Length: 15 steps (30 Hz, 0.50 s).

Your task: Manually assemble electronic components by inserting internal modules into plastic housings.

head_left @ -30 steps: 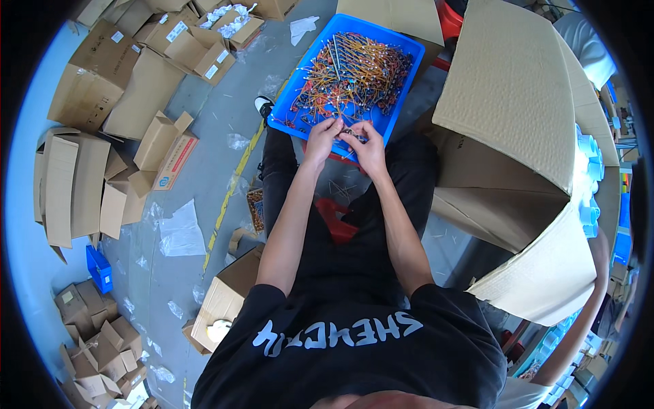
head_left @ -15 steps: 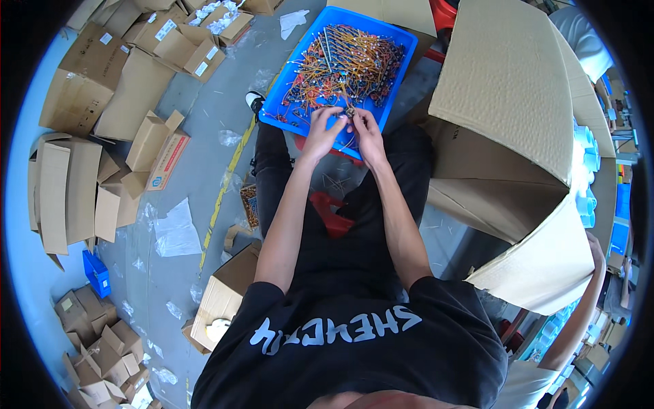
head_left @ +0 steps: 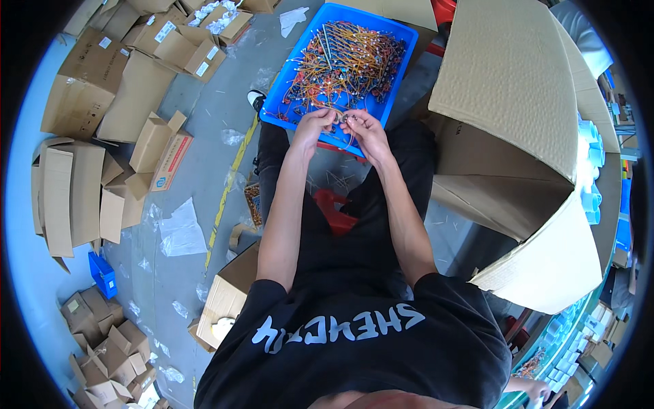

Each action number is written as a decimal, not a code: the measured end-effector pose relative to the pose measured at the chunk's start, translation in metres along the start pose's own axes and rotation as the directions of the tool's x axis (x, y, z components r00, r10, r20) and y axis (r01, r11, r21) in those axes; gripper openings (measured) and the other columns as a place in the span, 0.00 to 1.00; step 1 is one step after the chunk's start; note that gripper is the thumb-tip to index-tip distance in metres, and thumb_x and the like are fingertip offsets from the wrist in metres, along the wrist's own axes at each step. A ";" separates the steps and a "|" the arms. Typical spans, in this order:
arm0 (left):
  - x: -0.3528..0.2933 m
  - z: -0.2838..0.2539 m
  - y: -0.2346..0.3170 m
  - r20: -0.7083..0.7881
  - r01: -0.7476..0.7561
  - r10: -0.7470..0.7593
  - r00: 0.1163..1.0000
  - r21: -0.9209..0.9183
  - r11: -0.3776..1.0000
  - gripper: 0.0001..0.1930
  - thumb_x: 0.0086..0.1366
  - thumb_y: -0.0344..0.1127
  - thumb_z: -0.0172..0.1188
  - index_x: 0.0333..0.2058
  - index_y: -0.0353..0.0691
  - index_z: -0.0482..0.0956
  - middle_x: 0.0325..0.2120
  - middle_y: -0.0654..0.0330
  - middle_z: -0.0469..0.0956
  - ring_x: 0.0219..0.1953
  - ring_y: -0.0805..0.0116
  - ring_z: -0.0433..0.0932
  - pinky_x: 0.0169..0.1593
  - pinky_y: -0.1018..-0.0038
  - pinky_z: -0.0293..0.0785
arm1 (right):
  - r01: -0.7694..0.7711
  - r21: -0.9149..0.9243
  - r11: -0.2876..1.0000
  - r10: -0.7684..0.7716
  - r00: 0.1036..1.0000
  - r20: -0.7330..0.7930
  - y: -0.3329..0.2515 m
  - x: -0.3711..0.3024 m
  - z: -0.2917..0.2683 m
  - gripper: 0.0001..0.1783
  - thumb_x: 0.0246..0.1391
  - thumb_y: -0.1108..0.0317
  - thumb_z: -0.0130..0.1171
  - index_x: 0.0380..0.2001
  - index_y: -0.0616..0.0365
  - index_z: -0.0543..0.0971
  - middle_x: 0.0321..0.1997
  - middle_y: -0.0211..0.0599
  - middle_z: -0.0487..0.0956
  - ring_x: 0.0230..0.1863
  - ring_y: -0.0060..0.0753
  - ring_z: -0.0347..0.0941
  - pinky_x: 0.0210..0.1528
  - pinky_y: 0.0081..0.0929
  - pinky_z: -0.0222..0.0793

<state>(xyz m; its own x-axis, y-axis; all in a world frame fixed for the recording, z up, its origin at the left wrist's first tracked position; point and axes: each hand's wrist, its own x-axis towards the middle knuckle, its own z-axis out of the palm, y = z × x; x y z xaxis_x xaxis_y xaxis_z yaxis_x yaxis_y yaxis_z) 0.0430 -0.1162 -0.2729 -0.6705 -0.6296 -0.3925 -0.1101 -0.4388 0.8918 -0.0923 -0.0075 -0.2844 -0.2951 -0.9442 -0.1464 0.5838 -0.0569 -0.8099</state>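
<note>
A blue plastic tray [head_left: 273, 102] sits in front of me, heaped with orange and dark wire leads [head_left: 347, 58] that have small pale and dark ends. Over its near edge, my left hand [head_left: 313, 131] and my right hand [head_left: 368, 134] are close together, both with fingers closed in a pinch. A thin orange wire lead [head_left: 336, 111] arcs between the fingertips, with a small dark part by the right fingers. A reddish strand hangs below my right hand. The fingers hide most of what is held.
A large open carton [head_left: 504, 88] stands close on my right. Below the tray is a red stool [head_left: 334, 213]. Cardboard boxes [head_left: 75, 184], plastic scraps and a small blue bin [head_left: 102, 274] lie to the left. A co-worker's hand [head_left: 538, 390] shows at lower right.
My hands have drawn slightly apart, and the right hand has turned so its fingers show more. The co-worker's arm beside the carton has moved down toward the lower right.
</note>
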 end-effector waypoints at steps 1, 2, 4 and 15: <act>-0.001 0.001 -0.001 -0.001 0.000 0.000 1.000 0.001 1.000 0.09 0.66 0.35 0.57 0.40 0.38 0.78 0.30 0.69 0.76 0.36 0.76 0.71 0.45 0.77 0.65 | -0.012 0.055 0.998 0.012 1.000 -0.001 -0.001 0.000 0.001 0.11 0.60 0.73 0.55 0.45 0.64 0.75 0.37 0.33 0.77 0.37 0.21 0.72 0.43 0.18 0.70; -0.003 0.006 -0.005 -0.071 -0.076 0.076 0.995 0.002 0.997 0.09 0.66 0.35 0.57 0.40 0.37 0.79 0.31 0.68 0.77 0.37 0.76 0.71 0.46 0.77 0.65 | -0.013 0.057 0.998 0.013 1.000 0.000 0.001 0.001 0.002 0.11 0.60 0.73 0.55 0.45 0.64 0.75 0.37 0.33 0.77 0.37 0.21 0.72 0.43 0.18 0.70; -0.003 0.019 -0.009 -0.201 -0.227 0.226 0.953 0.016 0.974 0.09 0.66 0.36 0.58 0.40 0.37 0.79 0.32 0.68 0.78 0.38 0.76 0.72 0.47 0.78 0.65 | 0.017 0.044 0.999 -0.014 0.997 -0.076 0.006 0.002 -0.001 0.12 0.60 0.73 0.55 0.46 0.65 0.75 0.38 0.33 0.78 0.37 0.22 0.74 0.44 0.18 0.71; -0.009 0.025 -0.004 -0.113 -0.120 0.133 0.985 0.116 0.986 0.09 0.63 0.34 0.60 0.39 0.36 0.79 0.33 0.64 0.79 0.38 0.76 0.74 0.46 0.78 0.67 | 0.016 0.011 1.000 -0.014 0.990 -0.138 0.015 0.004 -0.004 0.09 0.62 0.70 0.54 0.42 0.64 0.75 0.37 0.34 0.78 0.38 0.24 0.76 0.44 0.21 0.73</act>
<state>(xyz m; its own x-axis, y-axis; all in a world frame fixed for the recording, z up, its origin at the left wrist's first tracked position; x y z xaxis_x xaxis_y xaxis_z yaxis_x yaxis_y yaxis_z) 0.0310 -0.0929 -0.2672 -0.5920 -0.7509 -0.2928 -0.1126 -0.2827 0.9526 -0.0877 -0.0111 -0.2992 -0.4052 -0.8893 -0.2122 0.5876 -0.0755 -0.8056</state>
